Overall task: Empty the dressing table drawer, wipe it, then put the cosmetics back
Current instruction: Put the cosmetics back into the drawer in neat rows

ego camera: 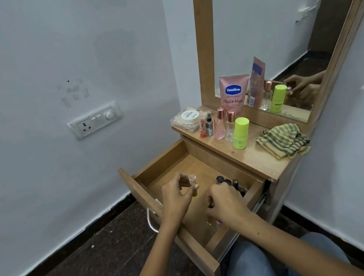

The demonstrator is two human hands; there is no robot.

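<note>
The wooden drawer (156, 164) is pulled out in front of me. Inside it, my left hand (175, 196) pinches a small bottle with a pink cap (193, 182) by its body. My right hand (226, 201) is curled over small items near the drawer's right side, and what it grips is hidden. Several dark lipstick tubes (227, 181) stand just beyond it. On the dressing table top (254, 156) stand a pink Vaseline tube (232, 92), perfume bottles (220, 124), a lime-green bottle (240, 133) and a white jar (190, 116).
A striped checked cloth (283, 140) lies crumpled at the right of the table top. A mirror (279, 45) rises behind it. The wall on the left carries a switch plate (95, 119). The floor is dark, and my knees in jeans (260, 263) are below the drawer.
</note>
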